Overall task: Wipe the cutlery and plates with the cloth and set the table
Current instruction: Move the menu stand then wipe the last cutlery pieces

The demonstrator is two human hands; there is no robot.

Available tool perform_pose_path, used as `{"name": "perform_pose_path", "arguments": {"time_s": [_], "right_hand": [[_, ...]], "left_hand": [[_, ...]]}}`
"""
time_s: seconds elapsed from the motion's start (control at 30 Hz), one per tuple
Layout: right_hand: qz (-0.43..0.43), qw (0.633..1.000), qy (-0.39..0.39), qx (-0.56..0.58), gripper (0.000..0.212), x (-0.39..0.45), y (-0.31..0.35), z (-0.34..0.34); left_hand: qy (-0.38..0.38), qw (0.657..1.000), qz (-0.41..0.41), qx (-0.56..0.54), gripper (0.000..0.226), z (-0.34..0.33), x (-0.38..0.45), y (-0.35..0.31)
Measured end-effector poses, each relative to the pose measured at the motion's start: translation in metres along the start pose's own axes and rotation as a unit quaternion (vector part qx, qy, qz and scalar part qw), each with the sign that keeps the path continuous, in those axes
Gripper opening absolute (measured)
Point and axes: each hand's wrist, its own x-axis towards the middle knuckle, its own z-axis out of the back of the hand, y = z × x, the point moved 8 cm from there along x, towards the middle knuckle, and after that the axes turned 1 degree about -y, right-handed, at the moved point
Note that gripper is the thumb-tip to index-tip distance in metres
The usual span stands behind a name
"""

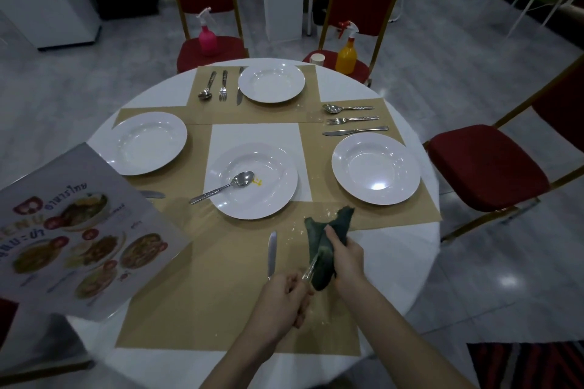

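Now the left hand (286, 303) pinches a thin, stiff, slippery metal utensil (310, 269) by its handle while the right hand (344, 257) grips the soft cloth (328, 230) around its far end

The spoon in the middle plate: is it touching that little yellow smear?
Apart. In the head view the spoon lies with its bowl on the middle plate, and a strip of bare white plate separates the bowl from the yellow smear to its right.
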Motion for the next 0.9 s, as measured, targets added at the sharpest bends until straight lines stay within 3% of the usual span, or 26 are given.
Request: {"name": "perform_pose_path", "arguments": {"time_s": [0.1, 0.3, 0.53, 0.63, 0.77, 0.83, 0.9], "right_hand": [[-0.053, 0.997, 0.056, -0.005, 0.025, -0.004, -0.018, -0.014], [-0.051, 0.996, -0.047, 0.051, 0.035, 0.022, 0.012, 0.017], [-0.029, 0.995, -0.013, 0.095, 0.023, 0.02, 0.026, 0.018], [0.001, 0.995, -0.052, 0.084, 0.021, 0.014, 0.029, 0.019], [-0.013, 0.993, -0.091, 0.079, 0.035, 0.006, 0.027, 0.028], [0.0, 0.996, -0.066, 0.067, 0.03, -0.001, 0.027, 0.026], [-0.009, 0.998, 0.037, 0.052, 0.026, -0.015, 0.023, 0.005]], "left_hand": [[-0.005, 1.0, 0.007, -0.002, 0.026, 0.004, 0.003, 0.002], [0.027, 1.0, 0.012, 0.004, 0.033, -0.005, -0.005, 0.016], [-0.034, 0.998, -0.028, -0.034, 0.026, 0.003, 0.004, 0.015], [-0.059, 0.996, -0.052, -0.039, 0.027, 0.005, 0.004, 0.015], [-0.112, 0.99, -0.086, -0.025, 0.026, 0.015, 0.005, 0.012], [-0.12, 0.989, -0.085, -0.025, 0.027, 0.016, 0.007, 0.011], [-0.109, 0.991, -0.08, -0.013, 0.031, 0.012, 0.011, 0.009]]}}
